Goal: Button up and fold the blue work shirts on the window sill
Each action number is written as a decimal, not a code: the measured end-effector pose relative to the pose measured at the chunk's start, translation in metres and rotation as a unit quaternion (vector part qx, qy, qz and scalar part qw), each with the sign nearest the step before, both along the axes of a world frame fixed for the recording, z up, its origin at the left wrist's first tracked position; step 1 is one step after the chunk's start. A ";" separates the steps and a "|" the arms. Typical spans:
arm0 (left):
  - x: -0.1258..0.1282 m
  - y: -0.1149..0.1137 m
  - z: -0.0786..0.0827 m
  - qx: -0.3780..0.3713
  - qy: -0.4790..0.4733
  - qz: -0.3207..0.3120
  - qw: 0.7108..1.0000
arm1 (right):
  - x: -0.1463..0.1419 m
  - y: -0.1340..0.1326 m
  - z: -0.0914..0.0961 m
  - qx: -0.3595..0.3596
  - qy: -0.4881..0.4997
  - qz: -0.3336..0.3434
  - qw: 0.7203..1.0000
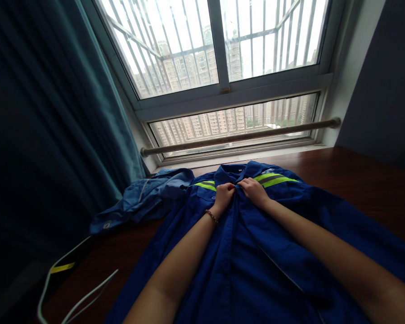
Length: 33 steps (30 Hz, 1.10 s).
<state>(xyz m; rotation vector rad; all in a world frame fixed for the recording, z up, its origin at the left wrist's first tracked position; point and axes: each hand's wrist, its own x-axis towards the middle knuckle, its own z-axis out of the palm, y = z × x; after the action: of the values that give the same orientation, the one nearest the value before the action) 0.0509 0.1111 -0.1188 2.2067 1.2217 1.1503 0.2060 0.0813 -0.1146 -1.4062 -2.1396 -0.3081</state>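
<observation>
A blue work jacket (246,252) with yellow-green and grey reflective stripes lies spread out, its collar toward the window. My left hand (224,196) pinches the front edge of the jacket just below the collar. Close beside it, my right hand (254,191) grips the opposite front edge, fingers curled over the cloth. The fingertips of both hands almost meet at the front opening, and the small piece of cloth between them is partly hidden. A beaded bracelet (211,217) circles my left wrist.
A crumpled lighter blue garment (145,195) lies left of the jacket on the dark reddish-brown wooden table (344,173). White cables (87,299) with a yellow tag (62,268) run at the lower left. Blue curtain (97,103) hangs left; a rail (243,137) crosses the window.
</observation>
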 end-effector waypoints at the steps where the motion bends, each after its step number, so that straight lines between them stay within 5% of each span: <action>1: 0.000 0.001 0.000 -0.003 -0.003 -0.004 1.000 | 0.001 0.001 -0.001 -0.004 -0.002 0.010 1.000; 11: -0.001 0.000 0.004 -0.043 -0.011 -0.020 0.999 | 0.009 0.004 0.000 -0.061 0.009 0.031 0.998; 22: -0.001 0.002 0.007 -0.188 -0.142 -0.092 0.968 | 0.003 -0.002 0.003 -0.001 0.028 -0.001 1.000; 33: 0.002 0.003 0.003 -0.106 -0.121 -0.055 0.985 | 0.000 -0.003 0.001 0.008 0.039 -0.032 0.999</action>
<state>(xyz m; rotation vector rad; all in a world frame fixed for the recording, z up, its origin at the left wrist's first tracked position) 0.0534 0.1144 -0.1160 1.8916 1.0541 1.1476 0.2056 0.0786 -0.1138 -1.4560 -2.0289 -0.2893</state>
